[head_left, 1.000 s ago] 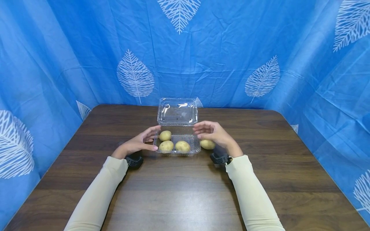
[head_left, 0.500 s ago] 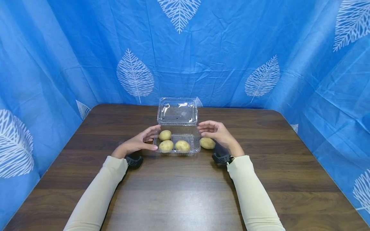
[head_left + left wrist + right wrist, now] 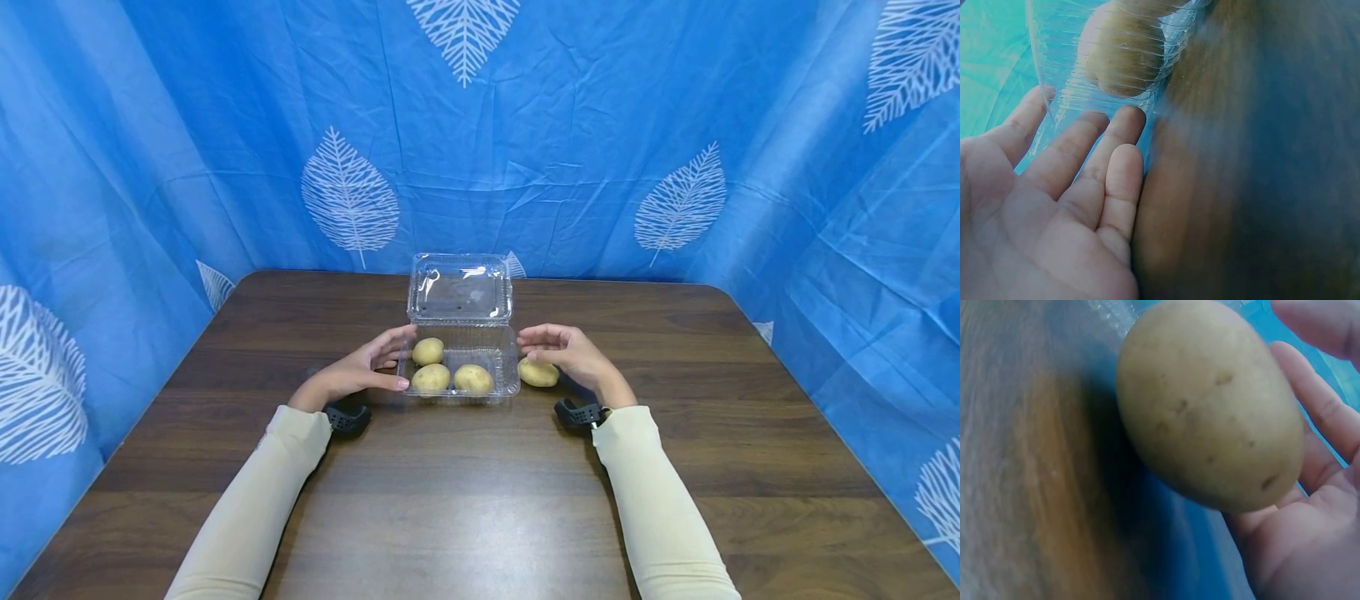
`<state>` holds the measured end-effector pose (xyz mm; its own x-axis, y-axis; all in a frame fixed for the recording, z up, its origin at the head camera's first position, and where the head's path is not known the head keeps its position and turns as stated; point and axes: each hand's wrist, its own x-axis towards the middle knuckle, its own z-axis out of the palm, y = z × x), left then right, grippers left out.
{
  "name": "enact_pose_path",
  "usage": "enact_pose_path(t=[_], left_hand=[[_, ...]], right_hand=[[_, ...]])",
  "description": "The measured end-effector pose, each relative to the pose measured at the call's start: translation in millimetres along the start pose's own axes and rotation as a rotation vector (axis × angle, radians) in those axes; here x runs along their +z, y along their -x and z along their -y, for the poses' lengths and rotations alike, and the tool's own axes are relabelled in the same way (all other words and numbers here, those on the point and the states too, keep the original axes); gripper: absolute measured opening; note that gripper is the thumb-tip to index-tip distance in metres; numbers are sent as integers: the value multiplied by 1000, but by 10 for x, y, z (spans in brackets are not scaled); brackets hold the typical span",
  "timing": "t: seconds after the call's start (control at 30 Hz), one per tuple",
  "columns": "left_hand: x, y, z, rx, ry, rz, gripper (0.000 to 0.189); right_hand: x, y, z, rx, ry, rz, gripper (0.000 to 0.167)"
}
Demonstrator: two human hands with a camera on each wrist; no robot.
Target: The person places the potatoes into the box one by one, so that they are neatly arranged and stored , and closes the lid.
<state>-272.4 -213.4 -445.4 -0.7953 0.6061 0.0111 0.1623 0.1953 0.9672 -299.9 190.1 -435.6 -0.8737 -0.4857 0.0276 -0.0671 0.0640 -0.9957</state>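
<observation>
A clear plastic clamshell container [image 3: 487,354], its lid [image 3: 461,287] raised at the back, holds 3 potatoes: one potato [image 3: 428,351] at the back left, another [image 3: 431,380] at the front left and a third [image 3: 473,380] at the front. My left hand [image 3: 356,367] rests at the container's left side; in the left wrist view its relaxed fingers [image 3: 1125,125] lie against the ribbed wall. Just right of the container, a loose potato [image 3: 538,372] lies on the table beneath my right hand [image 3: 573,354]. In the right wrist view this potato [image 3: 1210,406] is before the palm, thumb apart from it.
The brown wooden table [image 3: 480,500] extends around the container. A blue curtain [image 3: 525,167] with white leaf prints hangs behind and at both sides. Each wrist wears a black strap [image 3: 577,414].
My right hand has moved off the container's right edge, rightward and then slightly down over the loose potato. The left hand, container and potatoes look unmoved.
</observation>
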Motion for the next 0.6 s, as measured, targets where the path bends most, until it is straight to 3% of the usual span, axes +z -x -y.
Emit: enact_pose_path(t=[0.23,0.6], left_hand=[[3,5,-8,-3,2,2,103],[5,5,-11,-10,3,5,104]], right_hand=[[-42,11,-65,45,41,50,51],[-120,53,-95,32,166,151,56]])
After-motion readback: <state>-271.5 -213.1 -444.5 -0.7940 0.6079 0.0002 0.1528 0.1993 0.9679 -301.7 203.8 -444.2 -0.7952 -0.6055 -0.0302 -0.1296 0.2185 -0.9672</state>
